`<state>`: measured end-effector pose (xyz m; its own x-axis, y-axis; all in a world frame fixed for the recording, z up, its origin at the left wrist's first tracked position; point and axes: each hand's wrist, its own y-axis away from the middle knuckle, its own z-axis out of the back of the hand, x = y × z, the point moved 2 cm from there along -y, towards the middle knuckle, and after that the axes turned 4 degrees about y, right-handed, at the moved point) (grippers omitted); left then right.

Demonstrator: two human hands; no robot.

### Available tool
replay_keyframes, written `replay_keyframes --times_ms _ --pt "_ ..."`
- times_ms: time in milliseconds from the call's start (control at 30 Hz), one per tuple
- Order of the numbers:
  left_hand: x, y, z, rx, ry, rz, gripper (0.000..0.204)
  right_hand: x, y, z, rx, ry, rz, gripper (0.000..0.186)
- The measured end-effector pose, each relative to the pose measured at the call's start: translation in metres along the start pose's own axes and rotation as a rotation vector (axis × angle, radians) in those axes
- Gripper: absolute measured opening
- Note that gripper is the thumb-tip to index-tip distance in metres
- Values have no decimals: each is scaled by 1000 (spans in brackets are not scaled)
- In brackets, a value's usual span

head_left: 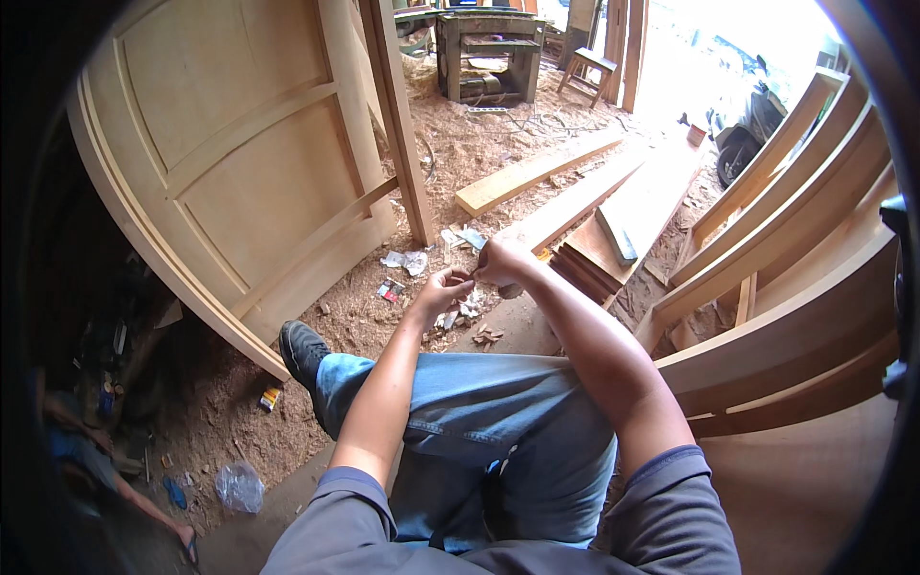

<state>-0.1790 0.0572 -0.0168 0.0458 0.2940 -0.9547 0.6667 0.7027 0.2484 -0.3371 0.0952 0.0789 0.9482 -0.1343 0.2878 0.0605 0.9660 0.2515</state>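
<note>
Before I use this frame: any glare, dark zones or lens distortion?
Head view: glare washes out the opening at upper right, around the motorbike; head view: deep shadow at lower left partly obscures another person; head view: fisheye bows the outer edge of the panelled door; head view: anything between left hand and right hand is too small to tell.

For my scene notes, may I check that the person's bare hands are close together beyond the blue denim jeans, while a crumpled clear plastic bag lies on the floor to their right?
Not quite: the head view shows the crumpled clear plastic bag to the person's left. The bare left hand and right hand are close together beyond the jeans.
</note>
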Motion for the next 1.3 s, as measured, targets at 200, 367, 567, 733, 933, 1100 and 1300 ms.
replay_keyframes --times_ms 200,367,567,733,933,1100,1300 --pt "5 -6 -7 -12 -195 -242 45 8 11 -3 -20 104 6 35" --pt "7 -8 -5 -59 -105 -178 29 4 10 -7 -51 95 -95 30" --pt "5 -8 9 -282 -50 -163 19 -3 15 2 -218 -135 -49 35" --pt "6 -7 20 -317 42 -89 19 2 19 6 -264 -227 -71 44" --pt "5 -4 22 -310 14 -44 23 8 11 -2 -214 -11 -29 34" --pt "4 -2 23 -307 -3 -44 23 4 7 -11 -114 62 -61 27" --pt "7 -2 25 -291 18 -37 21 1 5 -14 -59 63 -54 31"
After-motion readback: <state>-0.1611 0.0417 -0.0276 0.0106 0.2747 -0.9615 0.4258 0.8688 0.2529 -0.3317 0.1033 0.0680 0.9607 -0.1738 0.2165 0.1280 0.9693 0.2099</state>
